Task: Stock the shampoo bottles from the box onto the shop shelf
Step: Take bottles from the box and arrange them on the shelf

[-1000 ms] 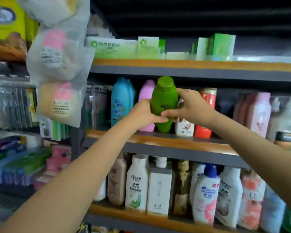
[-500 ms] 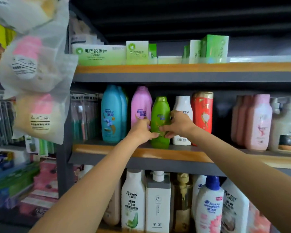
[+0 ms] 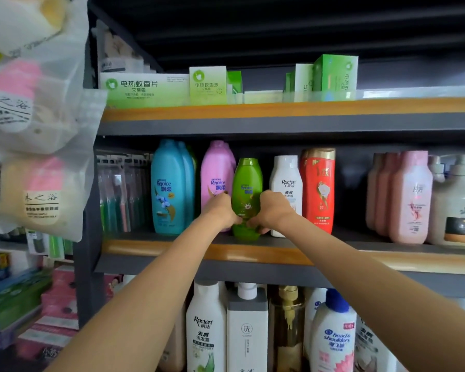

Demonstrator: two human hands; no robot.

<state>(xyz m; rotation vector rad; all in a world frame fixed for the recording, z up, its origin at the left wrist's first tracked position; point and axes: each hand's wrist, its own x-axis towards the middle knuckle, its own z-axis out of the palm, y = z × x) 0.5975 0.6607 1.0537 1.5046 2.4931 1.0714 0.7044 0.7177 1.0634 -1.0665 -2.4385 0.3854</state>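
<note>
— What worries you here?

— The shelf (image 3: 253, 253) is packed. The green bottle (image 3: 247, 189) stands upright in a slot between the pink bottle (image 3: 216, 178) on its left and the white bottle (image 3: 285, 189) on its right, touching or nearly touching both. A sideways shove could rock either neighbour, and the red bottle (image 3: 318, 189) sits just beside the white one — a row like that could tip one into the next.

— And the green one itself?

— It sits nearer the front edge than the others. If the hands let go while it leans, I'd guess it could topple forward off the shelf.

— How are the hands set?

— The left hand (image 3: 220, 210) has its fingers curled round the bottle's left side, low down; the right hand (image 3: 271, 210) grips the right side the same way. Both are clamped on it near the base, so the top is free to wobble.

— What's different from a moment back?

— A second ago the bottle was up in the air in front of the row, held in both hands. Half a second ago it was down on the shelf. Now it stands squarer, label facing out, and the hands have slid lower on it. The view has drifted too — the hanging bags (image 3: 35, 116) at the left fill more of it.

— The box?

— Not in sight.
</note>
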